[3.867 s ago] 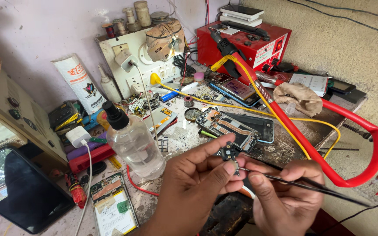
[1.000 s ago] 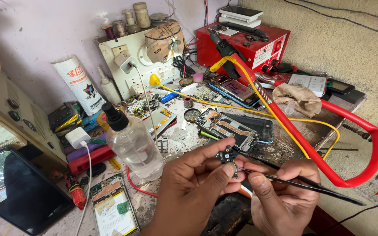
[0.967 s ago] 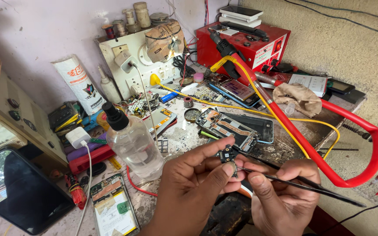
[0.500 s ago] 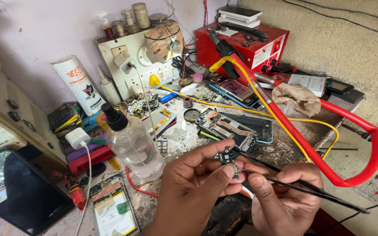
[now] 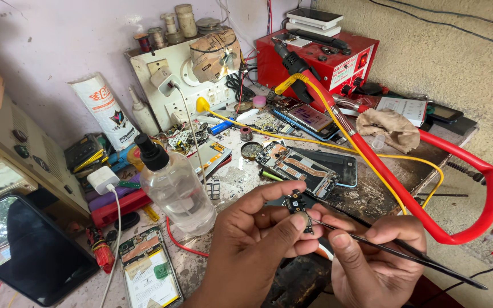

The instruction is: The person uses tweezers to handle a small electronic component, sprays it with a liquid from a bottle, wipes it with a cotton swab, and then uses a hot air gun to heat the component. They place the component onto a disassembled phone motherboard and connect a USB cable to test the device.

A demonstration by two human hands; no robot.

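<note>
Cluttered repair bench [image 5: 372,197], near edge: left hand [image 5: 258,239] pinches a small circuit part [image 5: 298,204] between thumb and fingertips. Right hand [image 5: 372,262] is closed on thin tweezers [image 5: 395,254], tips at the part. Probing step, I'd judge; steadiness needed. Clear bottle [image 5: 175,188] stands left.

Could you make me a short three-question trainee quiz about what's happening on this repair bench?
1. True or false: the left hand pinches a small circuit part.
2. What does the right hand hold? A) tweezers B) a hammer C) a cup
3. What stands just left of the hands, upright: the clear ______ with a black cap?

Key: 1 true. 2 A, tweezers. 3 bottle.
</note>
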